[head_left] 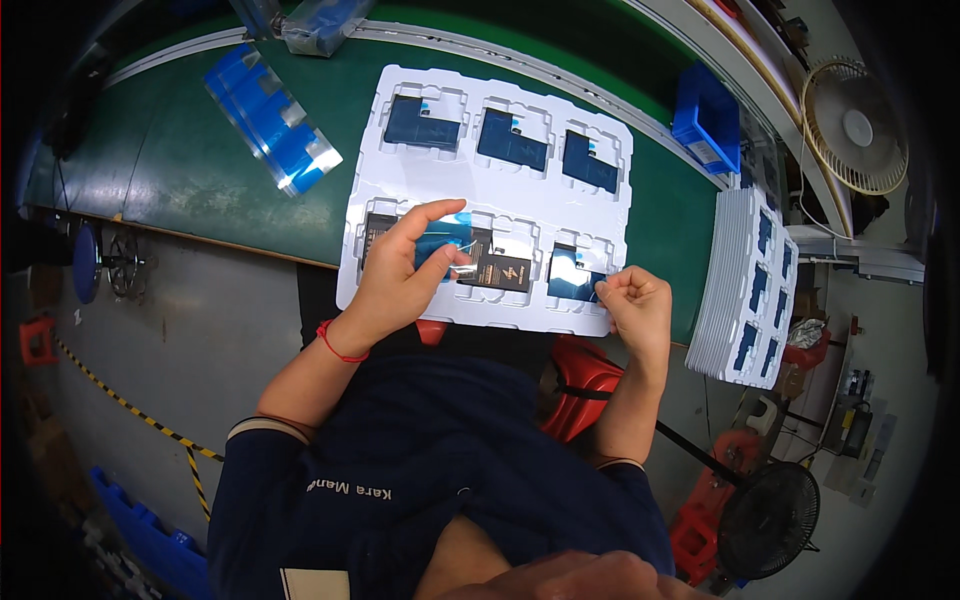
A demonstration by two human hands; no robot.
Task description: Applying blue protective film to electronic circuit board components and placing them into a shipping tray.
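A white plastic tray (pixel 400 175) lies before me with L-shaped flat batteries in its pockets. The far row's batteries, such as the middle one (pixel 512 140), look dark blue under film. In the near row, the middle battery (pixel 498 268) shows a bare black printed face. Beside it my left hand (pixel 400 265) pinches a glossy blue film (pixel 436 243) between thumb and fingers, over the near-left pocket; that pocket's battery is partly hidden. My right hand (pixel 638 305) is closed in a pinch at the corner of the shiny blue film on the near-right battery (pixel 573 273).
Blue and clear film strips (pixel 268 120) lie on the green table (pixel 165 170) at left. A stack of white trays (pixel 725 290) with dark batteries stands right. A blue bin (pixel 706 118) and a white fan (pixel 856 126) are at far right; a red stool (pixel 585 385) is below the table.
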